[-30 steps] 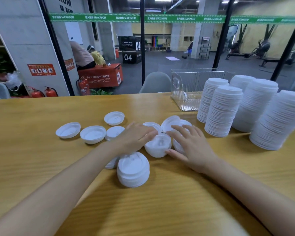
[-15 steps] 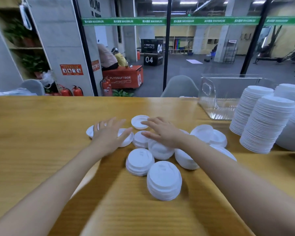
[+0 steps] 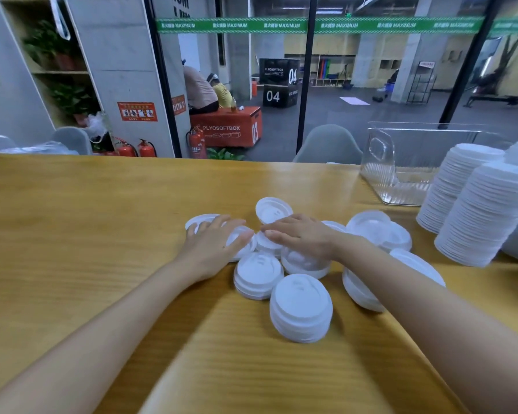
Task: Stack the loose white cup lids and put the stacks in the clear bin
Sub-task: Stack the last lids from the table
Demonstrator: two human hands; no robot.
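Observation:
Several loose white cup lids [image 3: 273, 209] lie in a cluster in the middle of the wooden table. Two short stacks of lids stand nearest me, one [image 3: 301, 307] in front and one [image 3: 258, 274] just behind it to the left. My left hand [image 3: 214, 246] lies flat with straight fingers on lids at the cluster's left side. My right hand [image 3: 301, 236] reaches leftward, fingers extended, resting on lids in the cluster's middle. The clear bin [image 3: 401, 162] stands at the table's far right edge.
Tall stacks of white lids [image 3: 485, 213] stand at the right, between me and the bin. The wooden table [image 3: 87, 234] runs left from the cluster. Behind the table's far edge a glass wall gives onto a gym, with a grey chair [image 3: 326, 144] just beyond.
The view swung left, so the lids and stacks sit further right. Both hands moved from the cluster's right part to its left part and now lie over lids there.

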